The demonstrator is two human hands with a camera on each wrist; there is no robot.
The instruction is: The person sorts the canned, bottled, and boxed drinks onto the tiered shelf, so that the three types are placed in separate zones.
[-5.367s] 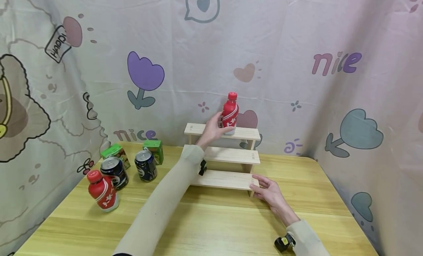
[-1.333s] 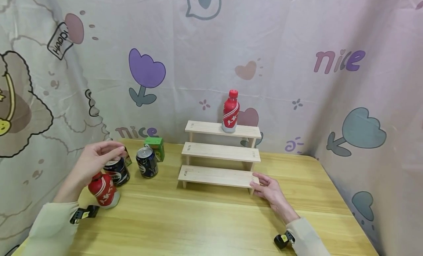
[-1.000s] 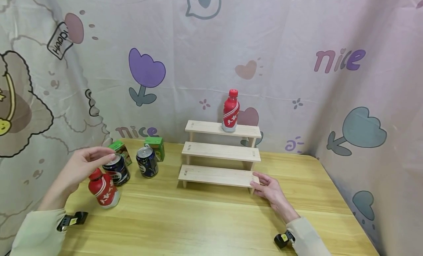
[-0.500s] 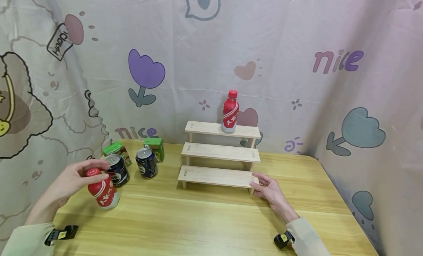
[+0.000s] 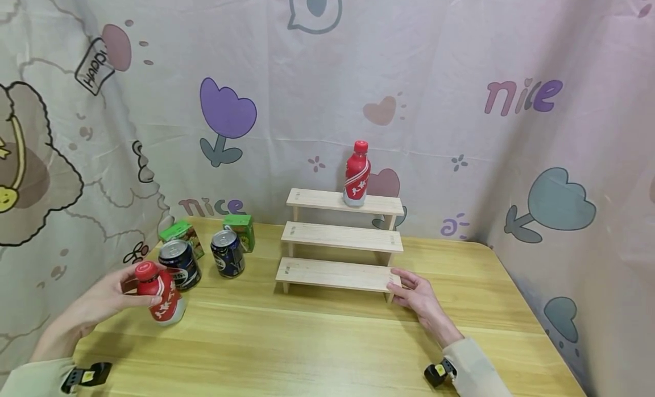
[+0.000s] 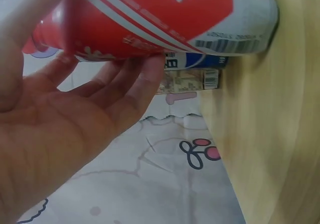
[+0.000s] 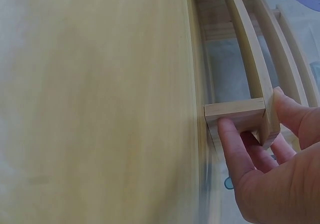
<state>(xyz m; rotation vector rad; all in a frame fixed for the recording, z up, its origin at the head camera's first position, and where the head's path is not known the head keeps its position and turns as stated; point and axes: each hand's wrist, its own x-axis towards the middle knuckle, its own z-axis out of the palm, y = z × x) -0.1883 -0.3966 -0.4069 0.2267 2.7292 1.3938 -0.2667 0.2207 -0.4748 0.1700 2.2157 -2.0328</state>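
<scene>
On the tabletop [image 5: 327, 351], grasping seems the step.
My left hand [image 5: 101, 300] curls round a red bottle [image 5: 168, 306], right hand [image 5: 422, 304] pinches the wooden rack [image 5: 332, 273]; lifting needs firmness.

Red bottle [image 6: 155, 16] cropped in left-wrist view

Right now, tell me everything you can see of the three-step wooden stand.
The wooden stand is pale, with fine grain; it looks like bare wood. It climbs like stairs in three flat steps toward the printed backdrop, on upright end supports. Small darker marks show near some step ends. It stands upright on the tabletop. A red bottle stands on the top step, right of its middle; the right hand grips the right end of the lowest step.
</scene>
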